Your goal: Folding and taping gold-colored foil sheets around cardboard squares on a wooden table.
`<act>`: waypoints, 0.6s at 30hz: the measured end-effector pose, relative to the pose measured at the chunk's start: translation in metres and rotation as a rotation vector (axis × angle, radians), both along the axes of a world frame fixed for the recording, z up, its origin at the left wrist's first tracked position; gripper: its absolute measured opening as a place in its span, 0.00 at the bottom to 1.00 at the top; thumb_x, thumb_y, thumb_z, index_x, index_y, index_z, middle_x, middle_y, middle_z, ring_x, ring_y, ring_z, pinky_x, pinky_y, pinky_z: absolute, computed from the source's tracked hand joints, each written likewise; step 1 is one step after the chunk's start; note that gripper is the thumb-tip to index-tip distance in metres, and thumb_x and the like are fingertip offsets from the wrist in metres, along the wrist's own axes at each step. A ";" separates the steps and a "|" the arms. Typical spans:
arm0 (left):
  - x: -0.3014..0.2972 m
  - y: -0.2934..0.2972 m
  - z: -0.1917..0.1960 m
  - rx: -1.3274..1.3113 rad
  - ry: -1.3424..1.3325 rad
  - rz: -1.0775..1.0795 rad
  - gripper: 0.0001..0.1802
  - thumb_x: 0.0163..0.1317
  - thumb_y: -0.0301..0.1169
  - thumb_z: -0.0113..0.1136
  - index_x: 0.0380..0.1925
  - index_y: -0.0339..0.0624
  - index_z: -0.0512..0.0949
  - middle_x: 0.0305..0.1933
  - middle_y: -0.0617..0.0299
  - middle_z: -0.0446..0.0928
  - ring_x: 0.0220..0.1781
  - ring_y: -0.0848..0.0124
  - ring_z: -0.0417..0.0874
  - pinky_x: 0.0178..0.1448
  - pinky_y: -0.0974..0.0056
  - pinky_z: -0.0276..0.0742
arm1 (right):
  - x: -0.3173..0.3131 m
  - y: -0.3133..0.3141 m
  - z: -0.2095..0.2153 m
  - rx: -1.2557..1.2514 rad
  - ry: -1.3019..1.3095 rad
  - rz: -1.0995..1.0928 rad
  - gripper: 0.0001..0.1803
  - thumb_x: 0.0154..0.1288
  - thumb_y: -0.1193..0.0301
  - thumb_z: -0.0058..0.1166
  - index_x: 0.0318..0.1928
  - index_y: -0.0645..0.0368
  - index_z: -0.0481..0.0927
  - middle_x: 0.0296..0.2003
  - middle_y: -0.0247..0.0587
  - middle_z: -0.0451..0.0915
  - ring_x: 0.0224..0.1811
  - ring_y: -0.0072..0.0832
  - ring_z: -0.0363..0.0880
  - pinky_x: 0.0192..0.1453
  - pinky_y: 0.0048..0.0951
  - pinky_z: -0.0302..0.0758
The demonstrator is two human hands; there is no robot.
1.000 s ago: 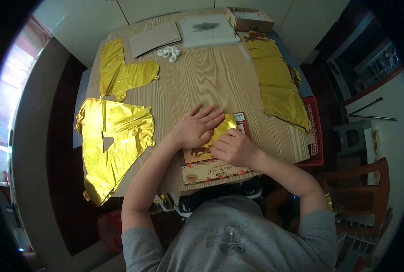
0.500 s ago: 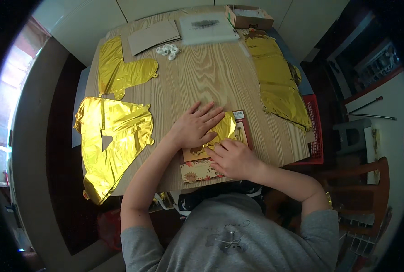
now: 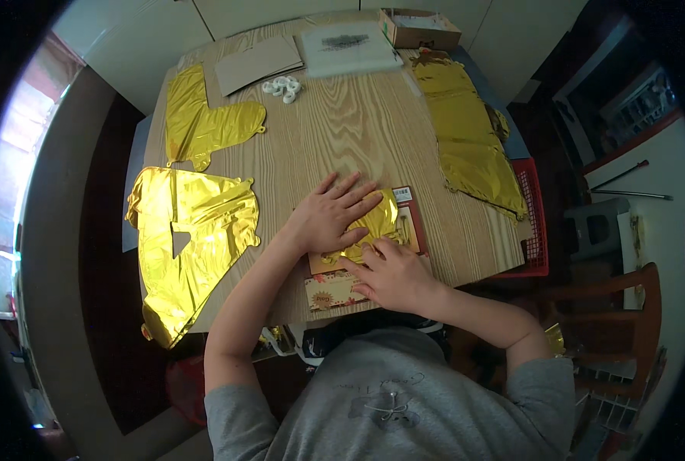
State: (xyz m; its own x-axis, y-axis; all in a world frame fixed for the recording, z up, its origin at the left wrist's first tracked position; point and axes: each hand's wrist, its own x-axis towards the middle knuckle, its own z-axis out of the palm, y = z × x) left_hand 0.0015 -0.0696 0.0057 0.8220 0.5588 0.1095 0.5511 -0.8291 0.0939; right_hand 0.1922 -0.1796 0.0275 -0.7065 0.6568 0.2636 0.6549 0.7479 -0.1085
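A folded gold foil balloon lies on a flat printed package card near the front edge of the wooden table. My left hand lies flat on the foil's left part, fingers spread. My right hand rests just in front of it, fingertips pressing the foil's lower edge against the card. Neither hand grips anything.
Two flat gold foil balloons lie at the left, one large and one further back, and a long one along the right edge. At the back are a cardboard sheet, a clear bag, a small box and white clips. A red basket and a wooden chair stand right.
My right hand has slid down and toward me, off the foil's right side to its lower edge. The left hand stays flat on the foil.
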 end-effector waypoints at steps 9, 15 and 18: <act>0.001 -0.001 0.005 -0.021 0.017 -0.005 0.40 0.62 0.58 0.48 0.71 0.54 0.58 0.76 0.60 0.54 0.78 0.54 0.51 0.77 0.42 0.43 | 0.009 -0.002 -0.003 -0.051 0.075 -0.019 0.33 0.56 0.54 0.60 0.57 0.61 0.75 0.48 0.41 0.76 0.53 0.37 0.71 0.58 0.37 0.73; 0.001 0.000 0.001 -0.012 0.028 -0.001 0.41 0.63 0.59 0.47 0.72 0.54 0.56 0.76 0.59 0.53 0.78 0.52 0.50 0.77 0.42 0.43 | 0.001 -0.004 0.007 -0.059 -0.003 -0.032 0.28 0.57 0.52 0.59 0.56 0.50 0.78 0.48 0.39 0.77 0.51 0.37 0.71 0.55 0.37 0.74; 0.001 0.000 0.003 -0.014 0.026 -0.002 0.40 0.64 0.59 0.46 0.72 0.54 0.55 0.77 0.58 0.53 0.78 0.52 0.50 0.77 0.42 0.42 | -0.002 -0.003 0.000 -0.026 -0.044 -0.035 0.26 0.56 0.52 0.60 0.54 0.46 0.79 0.47 0.39 0.77 0.49 0.36 0.71 0.54 0.36 0.74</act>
